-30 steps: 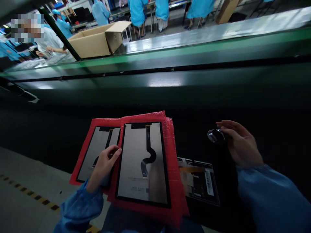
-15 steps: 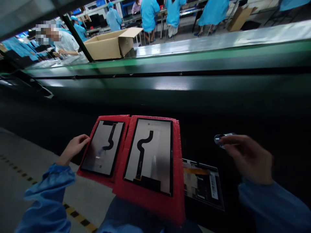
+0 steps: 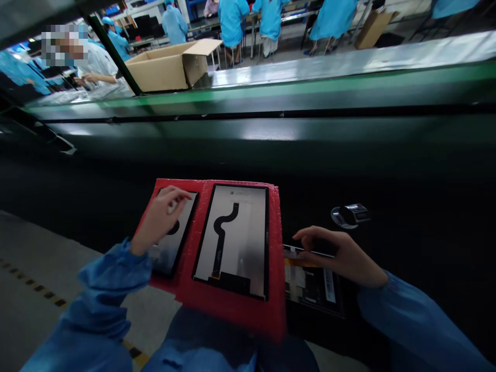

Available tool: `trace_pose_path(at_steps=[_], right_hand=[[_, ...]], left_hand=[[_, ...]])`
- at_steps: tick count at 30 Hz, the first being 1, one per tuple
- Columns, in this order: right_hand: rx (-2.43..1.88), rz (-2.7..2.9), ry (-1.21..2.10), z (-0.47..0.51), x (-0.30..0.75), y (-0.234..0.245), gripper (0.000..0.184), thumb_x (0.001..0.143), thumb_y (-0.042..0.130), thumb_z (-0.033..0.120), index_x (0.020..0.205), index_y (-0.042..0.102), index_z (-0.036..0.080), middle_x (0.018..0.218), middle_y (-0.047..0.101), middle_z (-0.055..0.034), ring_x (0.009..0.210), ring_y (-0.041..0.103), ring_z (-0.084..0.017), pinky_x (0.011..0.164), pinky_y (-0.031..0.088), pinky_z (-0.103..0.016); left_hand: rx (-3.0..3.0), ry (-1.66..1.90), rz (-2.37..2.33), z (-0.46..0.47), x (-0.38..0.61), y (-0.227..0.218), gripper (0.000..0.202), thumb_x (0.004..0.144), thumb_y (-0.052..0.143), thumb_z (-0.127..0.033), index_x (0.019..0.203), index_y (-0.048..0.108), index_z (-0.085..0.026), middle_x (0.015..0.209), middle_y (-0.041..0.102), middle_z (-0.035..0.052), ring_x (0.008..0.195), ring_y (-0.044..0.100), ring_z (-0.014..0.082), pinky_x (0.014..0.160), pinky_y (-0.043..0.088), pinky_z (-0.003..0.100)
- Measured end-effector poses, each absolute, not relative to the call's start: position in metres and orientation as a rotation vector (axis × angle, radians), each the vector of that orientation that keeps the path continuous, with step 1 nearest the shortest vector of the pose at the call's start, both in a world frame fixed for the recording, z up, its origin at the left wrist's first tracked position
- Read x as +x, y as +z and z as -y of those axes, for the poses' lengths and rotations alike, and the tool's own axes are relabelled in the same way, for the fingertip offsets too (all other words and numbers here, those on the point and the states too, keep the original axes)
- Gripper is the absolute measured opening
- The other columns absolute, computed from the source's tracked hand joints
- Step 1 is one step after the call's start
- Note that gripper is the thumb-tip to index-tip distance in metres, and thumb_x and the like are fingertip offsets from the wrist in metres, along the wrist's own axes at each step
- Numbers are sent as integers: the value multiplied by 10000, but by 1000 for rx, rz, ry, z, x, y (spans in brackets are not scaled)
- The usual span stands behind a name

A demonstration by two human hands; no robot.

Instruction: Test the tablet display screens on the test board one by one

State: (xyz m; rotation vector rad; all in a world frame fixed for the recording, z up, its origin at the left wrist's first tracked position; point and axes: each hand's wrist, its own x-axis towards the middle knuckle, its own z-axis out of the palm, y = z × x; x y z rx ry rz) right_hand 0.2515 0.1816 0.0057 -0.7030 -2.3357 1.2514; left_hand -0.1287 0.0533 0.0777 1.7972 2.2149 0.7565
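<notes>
The right panel (image 3: 247, 232) is borne near the right edge of the red padding (image 3: 236, 318); the left hand (image 3: 157, 222), over the left panel (image 3: 176, 242), and the right hand (image 3: 344, 256) are seen loosely parted, empty; light, stiff, fragile handling is presumed, opposite borders best gripped.

Nothing can be read: the faint print (image 3: 248, 194) and small square code (image 3: 232, 193) on the larger-looking screen (image 3: 248, 243), and the white label (image 3: 329, 285) on the part (image 3: 306, 290) beside it, are too small.
</notes>
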Motion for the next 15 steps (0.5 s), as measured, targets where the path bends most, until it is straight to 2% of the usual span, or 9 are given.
trace_pose_path(at_steps=[3,7,11,15], right_hand=[[-717,2258,1386,-181,253,10,237,855,684,398,960,645,189,798,650,-24,711,624,-147,660,546,-276],[-686,2411,1265,-180,254,7,366,793,743,416,1069,644,196,939,661,-58,847,631,-190,750,549,-334],[-699,2564,1219,-177,254,3,398,790,734,379,1147,647,227,1017,665,-66,953,627,-225,858,525,-401],[-726,2658,1243,-175,254,5,389,804,692,305,1185,645,240,981,683,-54,977,610,-234,920,468,-433]], left_hand=[[2017,808,-1894,-87,-84,66,219,935,440,-211,1002,645,-175,1022,590,66,992,552,197,904,446,330],[2121,735,-1799,-116,-62,46,218,961,431,-213,1056,617,-153,1070,569,85,1054,501,216,964,403,384],[2109,696,-1754,-123,-59,44,268,988,386,-280,922,615,-155,1031,557,88,1016,466,230,989,357,426],[1990,669,-1654,-119,-58,52,473,1002,318,-413,713,600,-168,942,572,96,961,474,246,955,372,438]])
